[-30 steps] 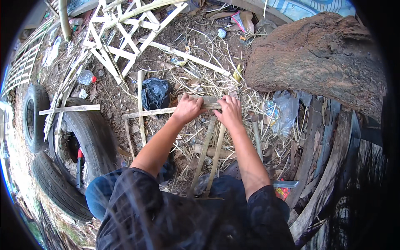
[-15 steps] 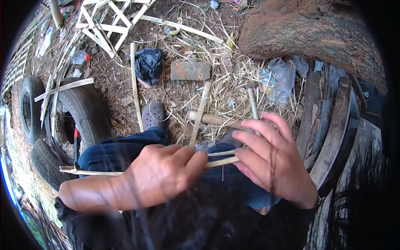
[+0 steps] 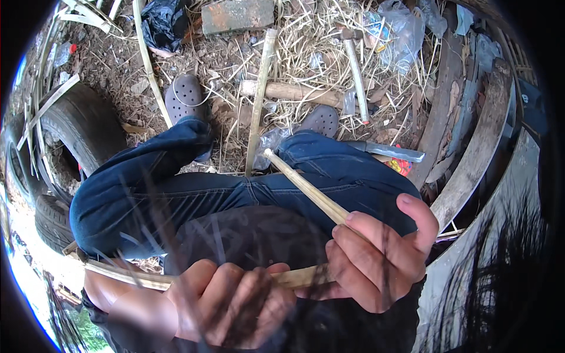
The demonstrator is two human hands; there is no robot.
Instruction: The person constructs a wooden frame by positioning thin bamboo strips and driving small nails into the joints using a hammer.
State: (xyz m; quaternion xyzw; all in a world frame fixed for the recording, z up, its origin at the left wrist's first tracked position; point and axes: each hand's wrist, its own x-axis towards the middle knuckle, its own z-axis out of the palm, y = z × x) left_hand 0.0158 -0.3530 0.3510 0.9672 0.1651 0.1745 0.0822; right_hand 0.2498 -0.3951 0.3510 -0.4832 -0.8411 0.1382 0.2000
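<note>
Pale and level, a long flat bamboo strip (image 3: 126, 275) crosses the head view before the black shirt (image 3: 247, 232), the left hand's (image 3: 235, 303) grip wrapped closed around it. Fingers partly curled, one lifted, the right hand (image 3: 374, 259) pinches a slanting ridged bamboo length (image 3: 306, 191). Compared with the earlier frame, that length points up across the blue jeans (image 3: 126, 197); both hands sit lower.

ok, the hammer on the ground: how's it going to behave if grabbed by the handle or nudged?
Probably head-heavy: the hammer has a dark, likely metal head on a slim handle. Likely stiff in the hand, since the handle looks straight. Nudged, it probably won't roll far: the crosswise head and loose pale strips should catch it.
</note>
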